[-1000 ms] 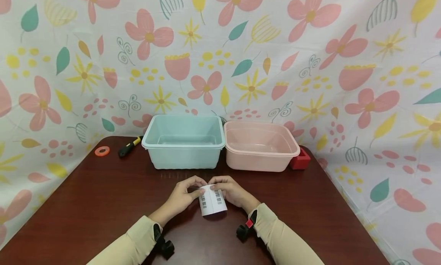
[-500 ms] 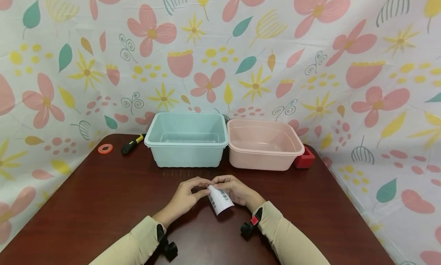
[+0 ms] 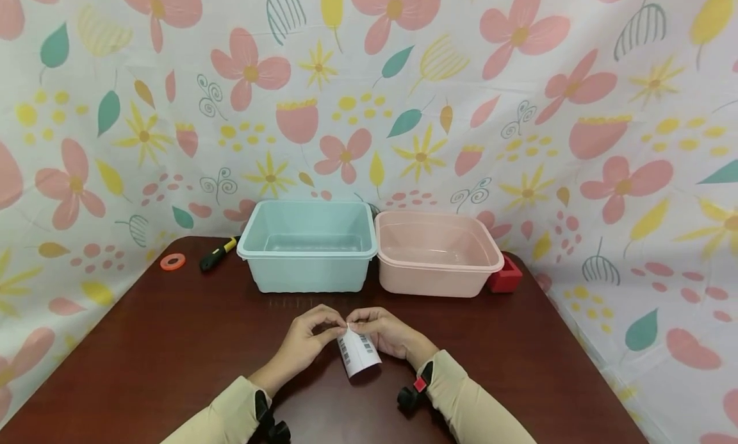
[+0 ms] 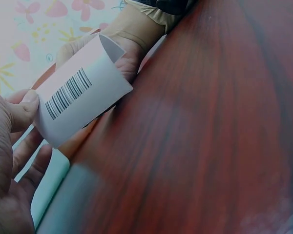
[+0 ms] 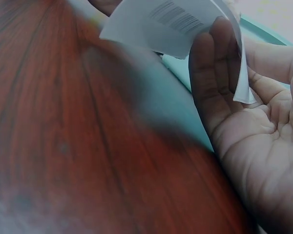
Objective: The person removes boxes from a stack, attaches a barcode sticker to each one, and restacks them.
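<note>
Both hands hold a piece of white paper printed with barcodes low over the table, in front of the tubs. The paper bends into a curve, and its free end points toward the person. My left hand pinches its far left corner between thumb and fingers. At the far right side my right hand grips it the same way. In the left wrist view one barcode shows on the outside of the curved paper. The right wrist view shows the paper folded over beside the right fingers, with an edge hanging toward the palm.
A light blue tub and a pink tub stand side by side at the back of the dark wooden table. Left of them lie an orange ring and a black-and-yellow-handled tool. A red block sits at the right.
The paper was flatter a second ago and is more curved now. It swung to the right half a second ago, then back left. Both hands keep their hold, and the head view shifted slightly.
</note>
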`<state>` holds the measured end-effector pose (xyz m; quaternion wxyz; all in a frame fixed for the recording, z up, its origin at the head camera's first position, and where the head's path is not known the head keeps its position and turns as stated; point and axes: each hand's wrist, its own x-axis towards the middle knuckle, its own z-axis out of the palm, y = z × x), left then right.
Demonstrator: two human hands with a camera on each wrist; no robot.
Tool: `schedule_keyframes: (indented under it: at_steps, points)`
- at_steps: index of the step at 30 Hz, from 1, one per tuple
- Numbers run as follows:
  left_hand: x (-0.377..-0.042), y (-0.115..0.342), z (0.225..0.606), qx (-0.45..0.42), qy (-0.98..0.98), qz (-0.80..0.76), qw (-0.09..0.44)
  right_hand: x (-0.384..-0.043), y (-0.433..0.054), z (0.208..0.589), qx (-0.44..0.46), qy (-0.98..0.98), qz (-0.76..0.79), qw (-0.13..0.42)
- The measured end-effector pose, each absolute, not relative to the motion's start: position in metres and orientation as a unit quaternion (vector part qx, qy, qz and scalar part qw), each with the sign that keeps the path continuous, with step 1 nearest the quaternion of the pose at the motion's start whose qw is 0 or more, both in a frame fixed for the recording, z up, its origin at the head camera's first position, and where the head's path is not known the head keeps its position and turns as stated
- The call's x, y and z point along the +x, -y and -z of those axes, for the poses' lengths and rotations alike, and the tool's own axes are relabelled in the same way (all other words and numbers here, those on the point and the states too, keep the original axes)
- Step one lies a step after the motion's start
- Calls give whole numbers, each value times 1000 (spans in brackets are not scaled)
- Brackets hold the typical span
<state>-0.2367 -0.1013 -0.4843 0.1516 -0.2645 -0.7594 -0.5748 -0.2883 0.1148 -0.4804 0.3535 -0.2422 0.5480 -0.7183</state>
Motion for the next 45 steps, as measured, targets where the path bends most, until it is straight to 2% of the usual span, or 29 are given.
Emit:
schedule_keyframes:
  at_steps: [4,13,24,33,45]
  points:
    - [-235,102,484,-254,762,576,155,-287,-113,481,-242,-553,716,351]
    - [-244,100,476,-263,746,583,186,-295,-120,473,-241,-580,717,301]
    - [-246,96,472,-245,739,600,181,-301,-138,473,-242,-609,710,258]
    - [-246,101,475,-254,738,591,205,-306,-160,475,-241,-629,700,236]
    - [-238,106,478,-233,748,592,190,-311,-179,484,-224,-625,713,225]
